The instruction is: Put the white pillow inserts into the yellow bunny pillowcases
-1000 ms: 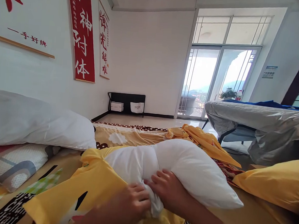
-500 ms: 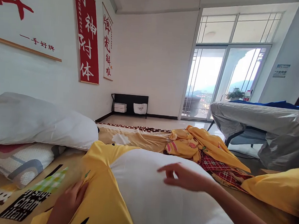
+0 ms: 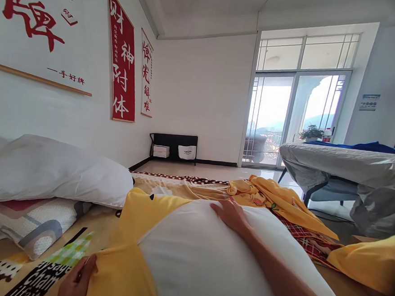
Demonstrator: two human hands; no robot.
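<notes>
Where left hand (image 3: 76, 281) pinches: yellow cover (image 3: 126, 271), eight o'clock from white pillow (image 3: 193, 251).
Where right hand (image 3: 232, 213) lies spread: pillow, twelve o'clock.

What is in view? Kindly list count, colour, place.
Pillowcase: 1, yellow, centre
Pillows: at least 2, white, centre and left
Patterned bedding: 1, multicoloured, left
Printed sheet: 1, tan, underneath
Cloth bundles: 2, yellow, right
Plaid cloth: 1, red, right
Scrolls: 3, two white, one red, left
Rack: 1, black, back
Bag: 1, white, on rack
Box stack: 1, white, on rack
Sliding door: 1, clear, back
Table: 1, grey cover, right
Tabletop cloth: 1, blue, right
Chair: 1, grey, right
Potted plant: 1, green, by table
Bottle: 1, reddish, by plant
Notice: 1, pale, right wall
Left hand: 1, bare, gripping pillowcase
Right hand: 1, bare, on centre pillow
</notes>
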